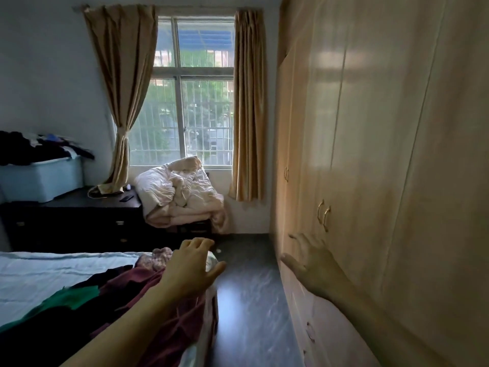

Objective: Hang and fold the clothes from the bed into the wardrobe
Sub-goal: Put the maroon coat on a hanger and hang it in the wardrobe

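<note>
The bed (39, 276) with a pale blue sheet lies at lower left. On its near corner lie a maroon garment (158, 313), a green one (71, 299), a dark one (39, 332) and a pinkish patterned piece (156, 258). My left hand (190, 268) hovers over the bed corner, fingers apart and holding nothing. The light wooden wardrobe (383, 128) fills the right side with its doors closed. My right hand (309, 260) is spread open against the wardrobe front, just below a pair of brass handles (324, 214).
A dark chest of drawers (79, 223) stands along the far left wall with a pale blue storage box (42, 181) heaped with clothes. A crumpled duvet (182, 192) sits on a low stand under the window. Dark floor (246, 300) runs between bed and wardrobe.
</note>
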`<state>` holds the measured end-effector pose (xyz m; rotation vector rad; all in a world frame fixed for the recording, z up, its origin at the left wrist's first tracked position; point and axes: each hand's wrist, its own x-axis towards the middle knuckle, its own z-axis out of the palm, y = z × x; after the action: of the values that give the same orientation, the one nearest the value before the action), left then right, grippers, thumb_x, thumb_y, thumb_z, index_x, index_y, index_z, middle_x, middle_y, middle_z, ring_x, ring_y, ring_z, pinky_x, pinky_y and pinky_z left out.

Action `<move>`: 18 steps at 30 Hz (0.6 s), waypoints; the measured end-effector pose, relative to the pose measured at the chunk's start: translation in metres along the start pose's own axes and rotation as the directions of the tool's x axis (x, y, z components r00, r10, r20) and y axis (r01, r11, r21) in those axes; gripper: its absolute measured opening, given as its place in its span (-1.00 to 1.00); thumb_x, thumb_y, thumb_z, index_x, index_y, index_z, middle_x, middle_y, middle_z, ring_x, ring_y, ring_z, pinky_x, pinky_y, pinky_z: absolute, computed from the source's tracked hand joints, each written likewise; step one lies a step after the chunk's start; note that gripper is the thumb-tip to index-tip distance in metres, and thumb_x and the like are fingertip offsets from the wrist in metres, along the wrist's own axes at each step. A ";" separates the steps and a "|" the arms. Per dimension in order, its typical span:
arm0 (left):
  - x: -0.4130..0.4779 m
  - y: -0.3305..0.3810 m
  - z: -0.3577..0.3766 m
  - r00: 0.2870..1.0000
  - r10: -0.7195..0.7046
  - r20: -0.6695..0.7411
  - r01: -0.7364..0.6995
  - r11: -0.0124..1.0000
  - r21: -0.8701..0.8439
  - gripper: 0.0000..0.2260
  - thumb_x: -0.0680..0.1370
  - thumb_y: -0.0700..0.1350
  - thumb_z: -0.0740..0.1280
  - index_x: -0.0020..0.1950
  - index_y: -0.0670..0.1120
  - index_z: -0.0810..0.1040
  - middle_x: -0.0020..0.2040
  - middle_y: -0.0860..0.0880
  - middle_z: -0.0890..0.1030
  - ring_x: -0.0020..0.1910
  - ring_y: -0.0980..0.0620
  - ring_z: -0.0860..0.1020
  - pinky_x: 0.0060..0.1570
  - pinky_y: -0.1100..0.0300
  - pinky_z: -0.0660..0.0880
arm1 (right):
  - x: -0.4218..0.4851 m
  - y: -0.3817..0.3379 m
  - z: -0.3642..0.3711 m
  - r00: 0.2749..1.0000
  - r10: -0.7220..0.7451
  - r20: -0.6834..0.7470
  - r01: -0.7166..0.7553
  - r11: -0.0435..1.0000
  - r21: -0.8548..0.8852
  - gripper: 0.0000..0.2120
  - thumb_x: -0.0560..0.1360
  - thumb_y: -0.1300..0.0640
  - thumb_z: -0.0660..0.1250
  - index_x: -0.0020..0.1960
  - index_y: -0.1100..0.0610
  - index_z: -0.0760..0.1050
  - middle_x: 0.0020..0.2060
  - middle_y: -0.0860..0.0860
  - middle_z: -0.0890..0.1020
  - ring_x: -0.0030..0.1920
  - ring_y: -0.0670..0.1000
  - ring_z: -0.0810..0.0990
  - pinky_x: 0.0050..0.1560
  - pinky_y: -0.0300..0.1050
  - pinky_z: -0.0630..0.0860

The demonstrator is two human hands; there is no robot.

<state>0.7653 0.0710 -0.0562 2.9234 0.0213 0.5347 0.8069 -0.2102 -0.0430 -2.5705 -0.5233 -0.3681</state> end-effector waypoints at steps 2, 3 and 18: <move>0.037 0.000 0.005 1.000 -0.014 -0.007 0.014 1.000 0.014 -0.14 0.32 0.47 -0.06 0.48 0.03 0.35 0.44 0.04 0.41 0.40 -0.03 0.34 0.29 0.02 0.38 | 0.039 0.015 0.005 1.000 -0.013 0.019 0.012 1.000 0.025 -0.42 0.58 -0.24 0.18 0.52 -0.04 0.20 0.50 -0.06 0.29 0.48 -0.01 0.26 0.45 -0.10 0.19; 0.055 -0.001 0.008 1.000 -0.022 -0.022 0.022 1.000 0.016 -0.13 0.31 0.47 -0.08 0.47 0.03 0.35 0.44 0.04 0.41 0.40 -0.04 0.35 0.28 0.01 0.39 | 0.059 0.022 0.008 1.000 -0.020 0.016 0.020 0.999 0.031 -0.42 0.58 -0.25 0.17 0.52 -0.04 0.20 0.50 -0.05 0.29 0.48 0.00 0.27 0.46 -0.07 0.20; 0.286 -0.060 0.112 0.997 -0.045 -0.056 0.044 0.999 -0.013 -0.41 0.53 0.29 0.25 0.48 0.02 0.32 0.45 0.01 0.39 0.41 -0.04 0.33 0.31 0.01 0.38 | 0.293 0.100 0.088 0.999 -0.045 0.029 0.045 0.999 0.009 -0.41 0.57 -0.23 0.20 0.51 -0.02 0.23 0.47 -0.05 0.32 0.46 0.00 0.27 0.45 -0.06 0.24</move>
<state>1.0730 0.1242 -0.0692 2.8882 0.0897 0.6072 1.1246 -0.1601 -0.0562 -2.5632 -0.5926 -0.3430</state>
